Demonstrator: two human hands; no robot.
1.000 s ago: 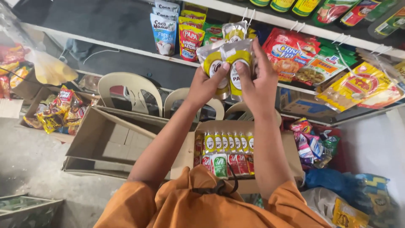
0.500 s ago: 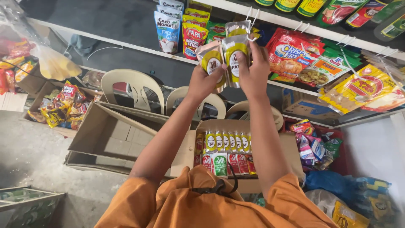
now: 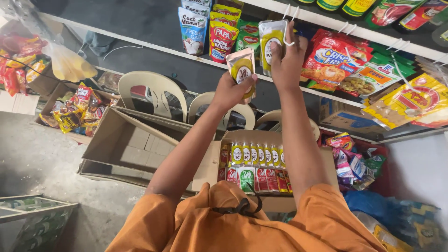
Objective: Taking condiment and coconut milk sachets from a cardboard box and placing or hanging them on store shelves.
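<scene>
Basically one view, the head camera.

Right hand is clamped around a yellow-and-white sauce pouch, held up at the white wire hooks on the shelf edge. A finger seems to be on a hook; I can't tell whether the pouch's hang hole is engaged.

Left hand grips a second pouch, lower and a bit left, in mid-air, apart from the shelf.

Risks as I judge them:
- Hook misses the hang hole, so the pouch drops once the right hand lets go. It would fall towards the open carton of sachets in front of the person, or past it to the floor.
- Neighbouring stand-up pouches and snack bags sit just beside the working spot; a nudge from the wrist could tip or unhook them.
- Left hand's hold on the second pouch looks like a light hold at its lower half; it may slip while attention is up top.
- Both arms are raised and extended, with plastic chairs and empty boxes between the person and the shelf: an awkward reach and poor leverage.
</scene>
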